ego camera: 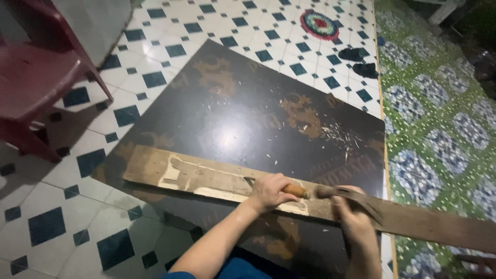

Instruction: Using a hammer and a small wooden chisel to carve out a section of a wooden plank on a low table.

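1. Left hand (268, 191) is closed round a wooden tool handle (295, 190), knuckles up, resting on the plank (206, 178).
2. Right hand (351, 212) sits just right of the left; fingers curled over the tool's dark metal part (330, 192) and pressing on the plank. Can't tell exactly how tight the grip is, as the thumb side is hidden.
3. Plank: long, worn, brown; runs from well left of the left hand, under both hands, and off past the right hand toward the frame's right edge. Pale scraped patches show left of the left hand & right beneath it.
4. Plank lies on a large dark board (232, 119) w/ faded brown markings, flat on the floor. Pale wood chips (336, 135) are scattered on the board beyond the right hand.
5. Floor (51, 217) left of the hands: white tiles w/ dark blue squares. Right of the right hand: green patterned mat (439, 129).
6. Far left & beyond the hands: red plastic chair (36, 77).
7. Far beyond: round multicoloured mat (319, 23), w/ a pair of dark slippers (359, 61) near it.
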